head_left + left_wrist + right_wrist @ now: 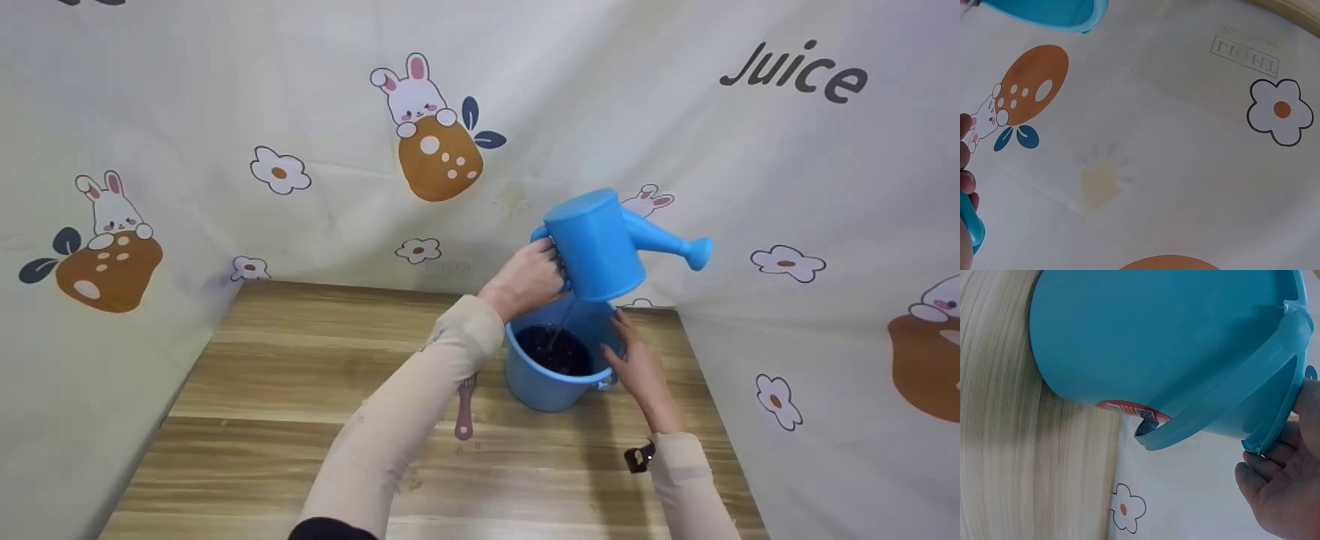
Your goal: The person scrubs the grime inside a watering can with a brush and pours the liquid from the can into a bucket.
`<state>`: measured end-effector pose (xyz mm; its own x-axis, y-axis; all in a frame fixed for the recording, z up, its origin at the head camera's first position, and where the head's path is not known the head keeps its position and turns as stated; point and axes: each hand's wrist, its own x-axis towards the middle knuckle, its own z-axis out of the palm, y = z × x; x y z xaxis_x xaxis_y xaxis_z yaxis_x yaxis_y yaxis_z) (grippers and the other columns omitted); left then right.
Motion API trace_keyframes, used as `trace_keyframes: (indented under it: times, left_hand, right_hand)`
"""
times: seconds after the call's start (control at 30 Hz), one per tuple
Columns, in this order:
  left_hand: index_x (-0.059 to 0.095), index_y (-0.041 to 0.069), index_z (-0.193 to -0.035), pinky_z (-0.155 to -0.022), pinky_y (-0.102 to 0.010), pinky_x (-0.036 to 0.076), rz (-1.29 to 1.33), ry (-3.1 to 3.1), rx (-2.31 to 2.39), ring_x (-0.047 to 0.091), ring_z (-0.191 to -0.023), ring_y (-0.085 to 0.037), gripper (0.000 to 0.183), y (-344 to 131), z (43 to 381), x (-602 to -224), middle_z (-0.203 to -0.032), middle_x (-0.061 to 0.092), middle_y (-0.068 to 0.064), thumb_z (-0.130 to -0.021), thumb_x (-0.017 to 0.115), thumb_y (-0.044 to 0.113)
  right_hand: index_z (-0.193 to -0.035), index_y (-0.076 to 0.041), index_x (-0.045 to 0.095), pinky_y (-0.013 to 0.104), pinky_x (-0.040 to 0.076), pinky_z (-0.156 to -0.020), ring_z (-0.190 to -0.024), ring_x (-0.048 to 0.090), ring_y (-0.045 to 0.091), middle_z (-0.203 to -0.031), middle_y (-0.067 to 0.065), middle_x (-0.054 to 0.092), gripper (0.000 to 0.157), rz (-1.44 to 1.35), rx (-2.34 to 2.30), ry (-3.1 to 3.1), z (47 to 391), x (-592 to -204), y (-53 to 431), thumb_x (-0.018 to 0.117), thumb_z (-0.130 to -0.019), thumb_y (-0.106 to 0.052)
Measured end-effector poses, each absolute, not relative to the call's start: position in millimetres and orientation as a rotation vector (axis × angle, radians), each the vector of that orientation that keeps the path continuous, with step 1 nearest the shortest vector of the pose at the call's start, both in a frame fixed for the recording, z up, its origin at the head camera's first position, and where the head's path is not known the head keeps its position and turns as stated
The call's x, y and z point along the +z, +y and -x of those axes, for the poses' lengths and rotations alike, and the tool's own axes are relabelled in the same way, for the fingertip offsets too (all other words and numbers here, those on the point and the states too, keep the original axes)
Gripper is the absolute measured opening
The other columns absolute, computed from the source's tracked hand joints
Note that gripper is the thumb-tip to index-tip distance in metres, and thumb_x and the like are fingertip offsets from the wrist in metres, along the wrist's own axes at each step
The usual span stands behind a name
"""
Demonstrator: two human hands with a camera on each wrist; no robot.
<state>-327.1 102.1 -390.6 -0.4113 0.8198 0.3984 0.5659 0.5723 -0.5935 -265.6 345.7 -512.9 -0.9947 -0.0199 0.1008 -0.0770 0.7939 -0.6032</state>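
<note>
My left hand [529, 277] grips the handle of a blue watering can [600, 247], held upside down above a blue bucket [544, 390]. Its spout slopes down to the right, past the bucket's rim. A thin stream runs from the can into dark contents [555, 350] at the bucket's bottom. My right hand [637, 367] holds the bucket's right rim, thumb on the inside; the right wrist view shows its curled fingers [1266, 467] at the rim and the bucket's carrying handle [1224, 394] hanging down. In the left wrist view, only fingertips round the can's handle [972, 225] show.
A pinkish-brown hand fork [464, 412] lies on the wooden table [285, 390], left of the bucket and partly behind my left sleeve. Small specks and drops dot the wood nearby. A printed cloth [330, 90] with rabbits and flowers hangs close behind and at both sides.
</note>
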Motion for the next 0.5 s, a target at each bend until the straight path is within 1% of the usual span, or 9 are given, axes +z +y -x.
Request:
trace_keyframes:
  times: [0.13, 0.23, 0.27, 0.33, 0.43, 0.5]
  left_hand:
    - [0.063, 0.023, -0.075, -0.09, -0.029, 0.038, 1.087, -2.15, 0.567, 0.057, -0.085, -0.009, 0.037, 104.8, 325.3, -390.2, -0.079, 0.067, 0.009, -0.106, 0.042, 0.024]
    - [0.063, 0.024, -0.079, -0.091, -0.03, 0.033, 1.069, -2.192, 0.668, 0.047, -0.083, -0.009, 0.036, 107.1, 323.4, -388.8, -0.081, 0.066, 0.011, -0.105, 0.041, 0.013]
    - [0.063, 0.025, -0.081, -0.091, -0.03, 0.031, 1.061, -2.213, 0.694, 0.043, -0.084, -0.009, 0.035, 107.8, 322.6, -388.1, -0.084, 0.067, 0.012, -0.105, 0.041, 0.012]
    - [0.064, 0.026, -0.086, -0.093, -0.03, 0.028, 1.045, -2.255, 0.745, 0.042, -0.089, -0.009, 0.033, 109.5, 321.1, -386.7, -0.093, 0.068, 0.013, -0.105, 0.04, 0.013]
    - [0.064, 0.027, -0.093, -0.092, -0.031, 0.023, 1.028, -2.301, 0.832, 0.037, -0.092, -0.009, 0.029, 111.9, 319.8, -385.7, -0.104, 0.067, 0.015, -0.105, 0.041, 0.015]
    - [0.062, 0.027, -0.093, -0.09, -0.032, 0.02, 1.028, -2.322, 0.881, 0.035, -0.092, -0.009, 0.026, 113.6, 319.4, -385.9, -0.107, 0.067, 0.016, -0.105, 0.042, 0.015]
  right_hand:
    - [-0.149, 0.002, 0.037, 0.057, 0.029, -0.117, -0.148, 0.029, 0.041, -0.164, 0.016, 0.023, 0.06, -0.07, 1.008, -2.886, 265.8, -512.8, 345.6, 0.06, -0.097, -0.017]
    - [-0.149, 0.001, 0.036, 0.057, 0.029, -0.117, -0.148, 0.029, 0.041, -0.164, 0.016, 0.023, 0.06, -0.076, 1.017, -2.881, 265.9, -513.0, 346.0, 0.059, -0.097, -0.017]
    - [-0.149, 0.002, 0.036, 0.057, 0.029, -0.116, -0.148, 0.03, 0.041, -0.164, 0.016, 0.023, 0.06, -0.078, 1.018, -2.879, 265.9, -513.0, 346.1, 0.059, -0.097, -0.016]
    - [-0.149, 0.003, 0.036, 0.057, 0.03, -0.116, -0.147, 0.032, 0.041, -0.163, 0.017, 0.024, 0.06, -0.077, 1.017, -2.879, 265.8, -512.7, 346.2, 0.059, -0.097, -0.016]
    - [-0.149, 0.003, 0.036, 0.056, 0.032, -0.115, -0.145, 0.035, 0.041, -0.163, 0.018, 0.026, 0.06, -0.063, 1.016, -2.884, 265.9, -512.3, 345.5, 0.059, -0.097, -0.015]
    - [-0.149, 0.002, 0.036, 0.056, 0.033, -0.115, -0.144, 0.036, 0.041, -0.162, 0.019, 0.026, 0.059, -0.05, 1.016, -2.889, 265.7, -512.0, 344.9, 0.058, -0.097, -0.014]
